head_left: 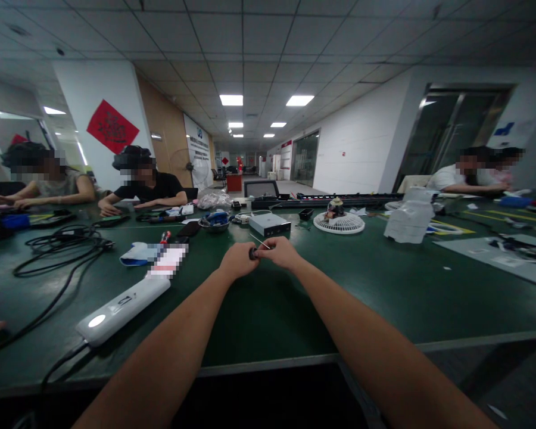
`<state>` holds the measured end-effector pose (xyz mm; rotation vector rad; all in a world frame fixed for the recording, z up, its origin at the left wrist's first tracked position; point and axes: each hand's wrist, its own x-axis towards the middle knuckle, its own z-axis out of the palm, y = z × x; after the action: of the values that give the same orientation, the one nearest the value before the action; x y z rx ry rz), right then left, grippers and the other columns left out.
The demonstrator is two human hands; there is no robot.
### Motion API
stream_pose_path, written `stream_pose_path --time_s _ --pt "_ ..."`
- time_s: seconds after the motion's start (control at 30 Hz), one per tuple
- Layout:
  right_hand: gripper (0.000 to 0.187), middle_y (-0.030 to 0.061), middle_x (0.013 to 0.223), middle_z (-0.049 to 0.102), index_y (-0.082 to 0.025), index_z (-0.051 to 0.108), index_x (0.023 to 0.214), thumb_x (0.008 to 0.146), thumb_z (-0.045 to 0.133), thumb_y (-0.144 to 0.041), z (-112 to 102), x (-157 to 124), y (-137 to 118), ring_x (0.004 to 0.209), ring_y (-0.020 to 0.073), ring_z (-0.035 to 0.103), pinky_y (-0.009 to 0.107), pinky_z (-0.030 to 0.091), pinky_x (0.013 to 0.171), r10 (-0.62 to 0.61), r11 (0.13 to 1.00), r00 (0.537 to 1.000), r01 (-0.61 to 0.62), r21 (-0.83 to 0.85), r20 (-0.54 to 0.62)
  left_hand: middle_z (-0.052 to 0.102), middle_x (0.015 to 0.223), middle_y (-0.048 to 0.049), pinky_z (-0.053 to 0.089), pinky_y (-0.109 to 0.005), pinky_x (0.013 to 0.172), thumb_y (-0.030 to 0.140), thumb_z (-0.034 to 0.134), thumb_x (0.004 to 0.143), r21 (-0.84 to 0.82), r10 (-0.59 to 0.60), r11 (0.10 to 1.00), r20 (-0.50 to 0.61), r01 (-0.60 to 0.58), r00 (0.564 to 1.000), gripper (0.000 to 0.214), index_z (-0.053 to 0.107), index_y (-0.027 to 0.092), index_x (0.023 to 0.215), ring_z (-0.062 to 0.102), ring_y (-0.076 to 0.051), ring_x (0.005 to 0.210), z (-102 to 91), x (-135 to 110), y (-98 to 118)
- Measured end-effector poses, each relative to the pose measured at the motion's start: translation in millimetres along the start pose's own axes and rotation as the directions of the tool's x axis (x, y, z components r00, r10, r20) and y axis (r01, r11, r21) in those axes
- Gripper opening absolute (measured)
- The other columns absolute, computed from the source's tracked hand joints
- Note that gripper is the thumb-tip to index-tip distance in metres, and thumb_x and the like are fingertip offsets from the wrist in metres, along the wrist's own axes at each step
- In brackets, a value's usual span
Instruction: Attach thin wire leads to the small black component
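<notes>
Simply a green table [384,286] below both hands [240,260] [279,252], tiled ceiling [268,36] overhead

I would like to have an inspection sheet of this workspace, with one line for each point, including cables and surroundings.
Surface: green tabletop, with glossy reflections.
Job's things: small dark piece between the hands; thin light rod beside it; exact types unclear.
Clutter: grey box beyond the hands; white fan grille right of it; white elongated device at left.
Hands: left hand closed about the dark piece; right hand close against it, grip unclear.
Cables: black cable, loosely looped at left.
Surroundings: co-worker in black; red poster.
</notes>
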<state>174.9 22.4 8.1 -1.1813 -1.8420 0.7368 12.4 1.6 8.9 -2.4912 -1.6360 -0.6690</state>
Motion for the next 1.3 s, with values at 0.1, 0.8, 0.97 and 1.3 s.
stream_pose_path --time_s 0.1,0.8,0.97,1.3 --pt "0.022 -0.0038 0.057 0.057 -0.014 0.068 0.068 0.059 0.079 -0.032 0.4 -0.1 -0.8 0.055 0.0093 0.046 0.022 0.034 0.053 0.022 0.999 1.000 -0.022 0.038 0.006 0.068 0.074 -0.0040 0.037 -0.025 0.057 0.030 0.056 0.077 -0.014 0.017 1.000 -0.012 -0.017 1.000 0.014 0.064 0.019 0.078 0.061 -0.017 0.067 1.1 -0.3 -1.7" --pt "0.014 0.0012 0.080 0.069 -0.023 0.070 0.090 0.082 0.061 -0.030 -11.0 -3.0 -0.7 0.072 0.0146 0.059 0.024 0.037 0.060 -0.061 0.870 0.996 0.085 -0.485 0.065 0.072 0.092 -0.0080 0.049 -0.027 0.073 0.046 0.054 0.082 0.091 -0.272 0.959 0.035 0.268 0.962 0.029 0.069 0.021 0.087 0.067 -0.021 0.086 9.0 3.1 -16.1" --pt "0.015 0.0013 0.083 0.072 -0.026 0.075 0.086 0.079 0.063 -0.031 -12.9 -5.8 -5.0 0.076 0.0164 0.063 0.025 0.040 0.064 -0.077 0.850 0.989 0.129 -0.510 0.123 0.071 0.090 -0.0080 0.049 -0.027 0.075 0.045 0.052 0.083 0.096 -0.237 0.968 0.057 0.231 0.970 0.029 0.069 0.022 0.087 0.066 -0.021 0.086 8.9 2.4 -17.4" --pt "0.014 0.0026 0.084 0.074 -0.027 0.078 0.083 0.076 0.066 -0.028 -18.1 -8.2 -12.4 0.079 0.0188 0.065 0.025 0.044 0.067 -0.065 0.851 0.992 0.113 -0.513 0.110 0.070 0.084 -0.0058 0.049 -0.027 0.070 0.041 0.054 0.082 0.085 -0.176 0.982 0.084 0.169 0.981 0.023 0.068 0.022 0.083 0.065 -0.020 0.078 6.3 0.4 -9.8"
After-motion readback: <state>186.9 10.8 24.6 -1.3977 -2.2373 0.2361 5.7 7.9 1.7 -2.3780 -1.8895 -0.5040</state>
